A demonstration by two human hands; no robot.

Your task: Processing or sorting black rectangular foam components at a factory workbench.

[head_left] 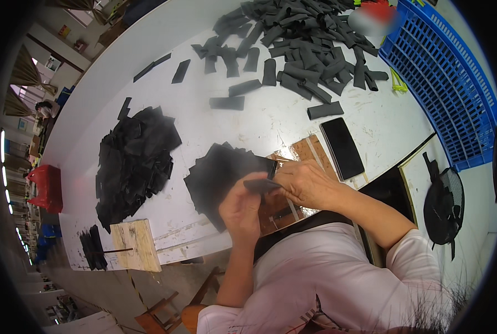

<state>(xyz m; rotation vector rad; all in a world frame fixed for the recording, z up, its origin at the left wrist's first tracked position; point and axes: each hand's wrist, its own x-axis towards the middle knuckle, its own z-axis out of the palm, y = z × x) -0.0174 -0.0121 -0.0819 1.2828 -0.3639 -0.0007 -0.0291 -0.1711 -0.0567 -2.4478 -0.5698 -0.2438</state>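
Observation:
Both hands meet over the near edge of the white table. A small dark fabric piece (261, 185) lies between them, apparently folded or tube-shaped. My left hand (240, 210) is closed round its near end, thumb and fingers against it. At the other end, the fingers of my right hand (307, 181) are pinched together on the piece. Just behind my left hand is a heap of flat black fabric pieces (218, 172). Beneath my right hand lies a brown board (309, 151) with a shiny, taped surface, partly hidden by my hands.
Many dark tube-shaped pieces (309, 61) are piled at the far side. A black phone (342, 147) lies right of the board, and a blue basket (446, 83) stands beyond. Leftward are another black heap (134, 158) and a wooden block (135, 245) with a rod.

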